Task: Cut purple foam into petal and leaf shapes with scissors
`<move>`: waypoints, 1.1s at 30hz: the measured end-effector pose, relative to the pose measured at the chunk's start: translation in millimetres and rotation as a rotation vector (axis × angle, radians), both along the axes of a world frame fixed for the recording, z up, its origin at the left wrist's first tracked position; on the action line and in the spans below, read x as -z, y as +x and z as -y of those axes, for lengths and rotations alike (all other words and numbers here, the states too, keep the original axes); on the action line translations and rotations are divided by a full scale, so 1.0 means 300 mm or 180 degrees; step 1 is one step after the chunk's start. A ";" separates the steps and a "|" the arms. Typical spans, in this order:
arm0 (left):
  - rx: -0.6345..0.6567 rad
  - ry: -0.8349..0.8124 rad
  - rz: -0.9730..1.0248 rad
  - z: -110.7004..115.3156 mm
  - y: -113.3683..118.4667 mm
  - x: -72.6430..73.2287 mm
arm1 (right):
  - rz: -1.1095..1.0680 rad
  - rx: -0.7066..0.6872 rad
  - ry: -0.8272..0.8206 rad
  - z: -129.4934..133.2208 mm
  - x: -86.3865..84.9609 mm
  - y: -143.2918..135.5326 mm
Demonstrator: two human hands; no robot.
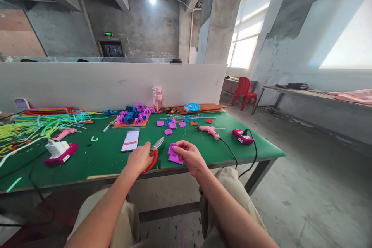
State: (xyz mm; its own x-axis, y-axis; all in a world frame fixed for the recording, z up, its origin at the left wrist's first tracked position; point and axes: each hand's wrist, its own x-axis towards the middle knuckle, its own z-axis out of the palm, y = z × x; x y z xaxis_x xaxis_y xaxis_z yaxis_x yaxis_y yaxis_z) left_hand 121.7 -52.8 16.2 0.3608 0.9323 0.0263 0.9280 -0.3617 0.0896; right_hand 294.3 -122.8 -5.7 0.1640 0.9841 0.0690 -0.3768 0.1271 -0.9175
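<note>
Near the table's front edge, my left hand [140, 159] is closed on red-handled scissors [154, 155], whose blades point up and to the right. Just right of them, my right hand [190, 155] pinches purple pieces [176, 159] between thumb and fingers. Several cut purple pieces [172, 125] lie loose beyond my hands. A phone [130, 141] with a lit screen rests flat beyond my left hand. Purple and blue flowers [132, 115] are heaped on an orange sheet at the back of the green table [107, 164].
A pink glue gun [209, 131] and a magenta power strip [242, 137] with a black cable lie to the right. On the left are another pink glue gun [64, 134], a magenta strip with a white plug [61, 154] and green stems [52, 124]. A pink bottle [157, 99] stands behind.
</note>
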 end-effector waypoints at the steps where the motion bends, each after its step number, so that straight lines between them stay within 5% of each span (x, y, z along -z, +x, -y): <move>1: -0.0027 -0.0024 -0.0005 0.001 0.000 0.015 | -0.0030 -0.0023 0.0003 0.007 0.011 -0.009; 10: -0.0151 -0.0133 0.0441 -0.043 0.017 0.108 | -0.0104 -0.0097 -0.0050 -0.031 0.081 -0.028; 16: 0.0211 -0.0318 0.1529 -0.035 0.017 0.071 | 0.0026 0.0096 -0.0065 -0.028 0.080 -0.015; 22: 0.0770 -0.1534 0.2614 0.011 0.057 0.052 | 0.0361 0.0302 0.0119 -0.016 0.069 -0.009; 27: 0.0777 -0.2206 0.3177 0.028 0.091 0.071 | 0.0013 0.0211 -0.0037 -0.039 0.081 -0.003; 33: 0.0623 -0.2135 0.3247 0.046 0.105 0.084 | 0.0239 0.0052 -0.0061 -0.038 0.079 0.000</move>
State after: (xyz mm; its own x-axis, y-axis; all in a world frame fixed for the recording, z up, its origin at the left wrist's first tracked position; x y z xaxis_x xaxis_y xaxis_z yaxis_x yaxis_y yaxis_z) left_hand 153.3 -66.6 -8.8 0.5906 0.8025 -0.0848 0.2604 -0.0901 0.9613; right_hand 294.3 -111.2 -29.4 0.1751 0.9825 0.0628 -0.3048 0.1147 -0.9455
